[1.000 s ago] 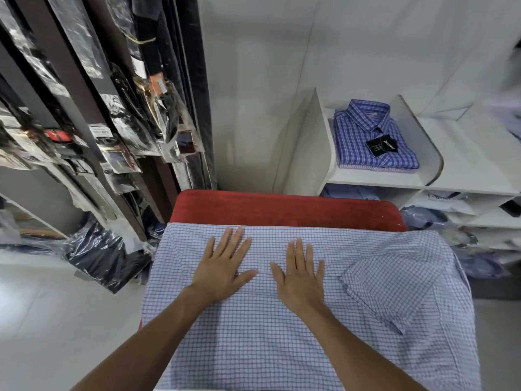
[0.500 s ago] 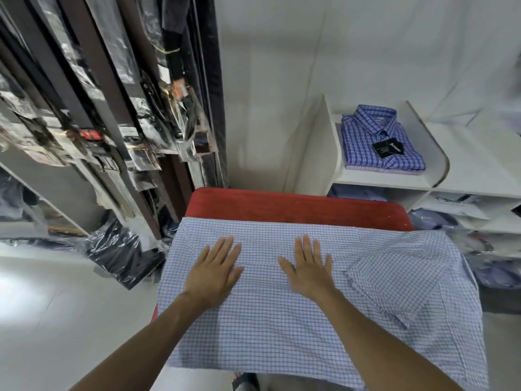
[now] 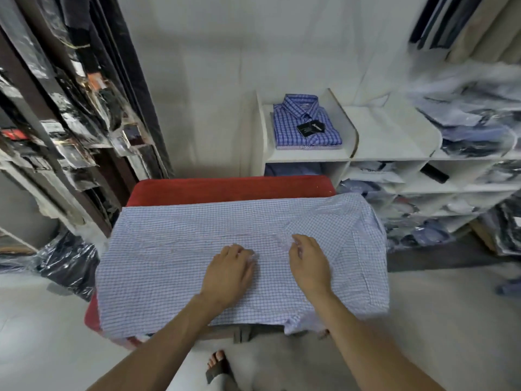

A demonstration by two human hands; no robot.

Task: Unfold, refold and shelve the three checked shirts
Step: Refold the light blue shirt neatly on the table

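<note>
A pale blue checked shirt (image 3: 169, 258) lies spread over a red padded table (image 3: 225, 189), hanging off its near and right edges. My left hand (image 3: 229, 273) rests on the shirt's middle with fingers curled into the cloth. My right hand (image 3: 310, 262) sits just to its right, fingertips bent and pinching the fabric near a folded sleeve. A darker blue checked shirt (image 3: 306, 122), folded with a black tag, lies on the top shelf (image 3: 307, 156) of the white unit behind the table.
Bagged garments hang on dark racks (image 3: 70, 108) at left, and dark bags (image 3: 64, 266) lie on the floor. White cubbies (image 3: 423, 182) at right hold wrapped shirts. My sandalled foot (image 3: 217, 365) shows below the table edge.
The view has pulled back and tilted down. Both hands went from flat with fingers spread to curled, and shifted right toward the sleeve.
</note>
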